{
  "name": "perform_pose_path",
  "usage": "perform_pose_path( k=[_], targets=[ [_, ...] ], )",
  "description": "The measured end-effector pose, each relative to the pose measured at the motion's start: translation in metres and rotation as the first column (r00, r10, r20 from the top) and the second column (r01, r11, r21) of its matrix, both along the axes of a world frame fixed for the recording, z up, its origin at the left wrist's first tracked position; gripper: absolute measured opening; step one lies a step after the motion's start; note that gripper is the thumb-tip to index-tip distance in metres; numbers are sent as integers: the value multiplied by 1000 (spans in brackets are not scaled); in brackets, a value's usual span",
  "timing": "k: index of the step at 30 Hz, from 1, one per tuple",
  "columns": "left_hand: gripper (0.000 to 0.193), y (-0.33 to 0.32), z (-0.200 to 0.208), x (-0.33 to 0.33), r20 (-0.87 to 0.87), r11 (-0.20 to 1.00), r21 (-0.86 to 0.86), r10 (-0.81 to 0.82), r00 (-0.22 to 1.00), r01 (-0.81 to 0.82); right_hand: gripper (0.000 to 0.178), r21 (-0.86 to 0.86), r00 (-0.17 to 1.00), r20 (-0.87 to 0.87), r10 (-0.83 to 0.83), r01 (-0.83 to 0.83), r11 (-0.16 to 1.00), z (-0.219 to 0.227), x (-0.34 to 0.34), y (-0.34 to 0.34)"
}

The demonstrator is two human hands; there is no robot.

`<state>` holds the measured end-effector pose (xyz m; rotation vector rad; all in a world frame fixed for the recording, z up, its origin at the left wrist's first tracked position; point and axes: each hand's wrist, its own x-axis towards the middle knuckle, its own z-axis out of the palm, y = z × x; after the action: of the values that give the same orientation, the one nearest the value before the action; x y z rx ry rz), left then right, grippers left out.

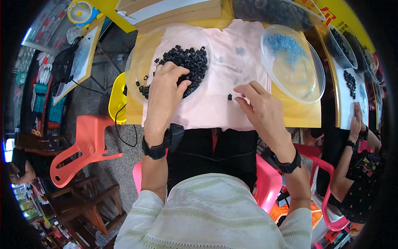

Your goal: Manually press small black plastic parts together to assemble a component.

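Observation:
A heap of small black plastic parts [195, 62] fills much of a round clear tray [137, 52] on the left of the table. My left hand [163, 85] reaches over it, thumb and forefinger apart at the heap's near side; no part shows between them. A single black plastic part [229, 97] stands on the pink cloth [203, 112]. Just right of it, my right hand [265, 108] has thumb and forefinger bent towards each other, a gap between the tips. Tiny metal pieces [241, 51] lie scattered on the cloth.
A clear round bowl [298, 89] with small bluish metal pieces [290, 45] stands on the right. Behind are a cardboard box [178, 16] and a dark bin [273, 12]. A co-worker's hand [355, 122] rests at the right-hand table. A red chair [89, 139] stands left.

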<state>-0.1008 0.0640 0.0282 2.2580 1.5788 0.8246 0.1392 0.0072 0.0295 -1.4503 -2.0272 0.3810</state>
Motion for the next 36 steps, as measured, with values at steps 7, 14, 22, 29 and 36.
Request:
perform_pose_path(
  k=[7, 14, 22, 29, 36],
  targets=[
    [19, 2, 2, 3, -8, 999, 24, -44, 999, 45, 16, -58, 992, -37, -117, 115, 992, 1, 17, 0],
    [21, -2, 8, -3, 170, 1000, -10, 8, 985, -7, 17, -40, 991, 6, -131, 131, 991, -5, 22, -6],
    [24, -36, 2, 10, 911, 886, -341, 229, 343, 315, 12, 101, 957, 288, -23, -7, 995, -11, 10, 4],
    [25, -63, 0, 34, 959, 782, -262, 276, 62, 566, 12, 143, 980, 199, -5, -25, 989, -9, 13, 6],
    [23, -76, -1, 54, 963, 761, -254, 255, 85, 596, 8, -123, 892, -437, -114, 66, 990, 23, 15, -17]
  ],
)
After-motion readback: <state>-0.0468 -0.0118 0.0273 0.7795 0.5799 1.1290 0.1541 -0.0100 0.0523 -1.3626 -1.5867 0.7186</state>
